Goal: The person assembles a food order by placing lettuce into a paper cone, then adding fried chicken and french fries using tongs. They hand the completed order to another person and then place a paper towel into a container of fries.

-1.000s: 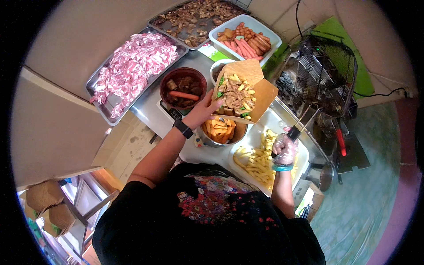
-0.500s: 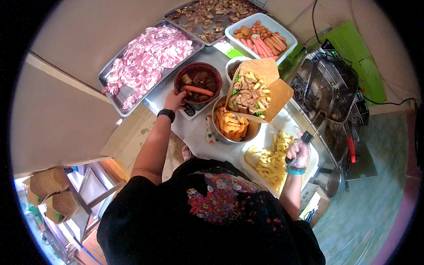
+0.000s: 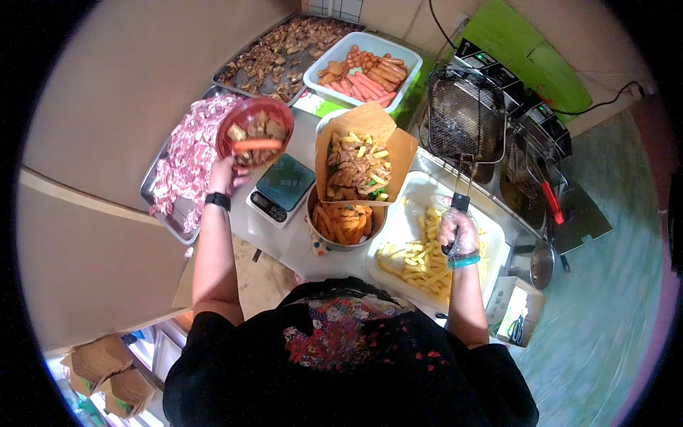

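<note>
My left hand (image 3: 224,176) grips the rim of a dark red bowl (image 3: 225,135) with meat pieces and a pink sausage in it. The bowl is raised and tilted beside the raw meat tray, left of a white kitchen scale (image 3: 267,208). In a clear plastic glove, my right hand (image 3: 461,231) is closed around the black handle of a wire fryer basket (image 3: 466,107); the mesh looks bare. Below that hand, a white tub (image 3: 500,245) holds pale fries. An opened brown paper box (image 3: 400,158) of fries, meat and greens rests over a metal pot (image 3: 383,226) of orange wedges.
Sliced raw meat (image 3: 186,146) covers a metal tray at the left. Behind it are a tray of cooked meat (image 3: 284,57) and a pale blue tub (image 3: 410,60) of sausages. A second, red-handled basket (image 3: 551,203), a ladle (image 3: 543,263) and a carton (image 3: 533,309) lie right.
My left hand has lifted the bowl off the scale and moved it left toward the raw meat. My right hand still holds the basket handle. The whole view has turned somewhat.
</note>
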The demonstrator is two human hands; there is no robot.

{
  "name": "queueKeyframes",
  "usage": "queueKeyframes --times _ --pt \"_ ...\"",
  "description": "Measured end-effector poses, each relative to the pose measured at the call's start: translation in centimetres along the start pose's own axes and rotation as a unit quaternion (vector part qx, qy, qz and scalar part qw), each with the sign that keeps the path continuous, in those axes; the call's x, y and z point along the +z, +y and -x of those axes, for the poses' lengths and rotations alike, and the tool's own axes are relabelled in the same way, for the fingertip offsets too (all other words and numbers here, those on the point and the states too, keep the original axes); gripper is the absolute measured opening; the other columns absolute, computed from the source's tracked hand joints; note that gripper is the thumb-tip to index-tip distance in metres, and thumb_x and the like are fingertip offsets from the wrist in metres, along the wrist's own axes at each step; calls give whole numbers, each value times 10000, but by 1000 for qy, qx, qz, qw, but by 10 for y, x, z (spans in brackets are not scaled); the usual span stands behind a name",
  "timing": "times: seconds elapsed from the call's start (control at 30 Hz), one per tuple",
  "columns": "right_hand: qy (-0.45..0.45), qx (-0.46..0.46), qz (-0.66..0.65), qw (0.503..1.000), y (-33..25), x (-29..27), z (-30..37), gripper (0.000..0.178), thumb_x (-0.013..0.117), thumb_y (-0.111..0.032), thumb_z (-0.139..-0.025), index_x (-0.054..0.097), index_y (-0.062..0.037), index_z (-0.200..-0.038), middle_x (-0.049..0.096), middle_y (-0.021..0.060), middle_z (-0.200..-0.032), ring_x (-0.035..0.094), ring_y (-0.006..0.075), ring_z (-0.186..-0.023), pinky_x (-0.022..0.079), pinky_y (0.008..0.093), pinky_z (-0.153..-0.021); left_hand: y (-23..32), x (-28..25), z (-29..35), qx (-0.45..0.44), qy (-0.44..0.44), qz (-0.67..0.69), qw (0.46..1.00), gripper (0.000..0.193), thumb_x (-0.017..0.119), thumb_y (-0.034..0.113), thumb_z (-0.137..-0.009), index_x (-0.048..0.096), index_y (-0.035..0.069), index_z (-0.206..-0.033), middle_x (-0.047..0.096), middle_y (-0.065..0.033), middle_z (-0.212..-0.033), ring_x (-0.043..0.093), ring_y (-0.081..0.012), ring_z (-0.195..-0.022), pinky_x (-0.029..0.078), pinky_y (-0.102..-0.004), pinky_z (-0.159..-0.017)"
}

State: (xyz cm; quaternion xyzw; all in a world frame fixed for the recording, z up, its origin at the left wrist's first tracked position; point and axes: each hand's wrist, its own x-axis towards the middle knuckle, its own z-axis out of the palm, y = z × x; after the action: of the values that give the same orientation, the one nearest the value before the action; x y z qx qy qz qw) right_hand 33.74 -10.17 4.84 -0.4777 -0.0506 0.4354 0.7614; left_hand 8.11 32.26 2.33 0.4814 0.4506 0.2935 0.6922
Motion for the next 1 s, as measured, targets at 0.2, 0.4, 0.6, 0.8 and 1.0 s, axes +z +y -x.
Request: queueKeyframes --times 0.2,0.4,0.6,0.8,1.0 --pt "-38 45 -58 997 -13 1 -6 316 432 -289 -829 335 -125 -577 340 -6 -450 316 96 -352 285 225 -337 100 101 -24 157 -141 -35 977 323 434 208 -867 386 43 -1140 536 -113 -893 590 -193 -615 539 -301 -427" --pt "-27 18 -118 993 -29 13 4 244 459 -195 -812 495 -18 -975 357 -28 -538 320 73 -385 295 211 -355 142 272 12 308 -165 -169 921 339 438 103 -806 389 25 -1132 546 -152 -914 597 -248 -717 535 -335 -477" --pt "-38 10 -148 988 -45 22 7 353 463 -156 -829 418 3 -1141 358 -21 -579 330 67 -416 292 205 -362 104 403 25 630 -53 -395 667 579 521 68 -716 299 -11 -1245 490 -210 -913 516 -355 -830 468 -400 -706" --pt "-91 49 -304 947 -52 11 -5 370 427 -96 -823 369 37 -1163 360 -13 -585 337 68 -429 303 208 -365 81 437 52 701 -136 -452 535 651 455 -5 -716 234 73 -1324 437 -194 -1001 462 -341 -889 485 -384 -707" --pt "-97 65 -366 923 -44 -6 -29 385 461 -86 -790 389 58 -1140 362 -16 -573 345 80 -427 324 227 -395 85 420 35 668 -109 -412 610 609 440 5 -741 242 66 -1314 437 -213 -1006 466 -368 -911 462 -400 -735"
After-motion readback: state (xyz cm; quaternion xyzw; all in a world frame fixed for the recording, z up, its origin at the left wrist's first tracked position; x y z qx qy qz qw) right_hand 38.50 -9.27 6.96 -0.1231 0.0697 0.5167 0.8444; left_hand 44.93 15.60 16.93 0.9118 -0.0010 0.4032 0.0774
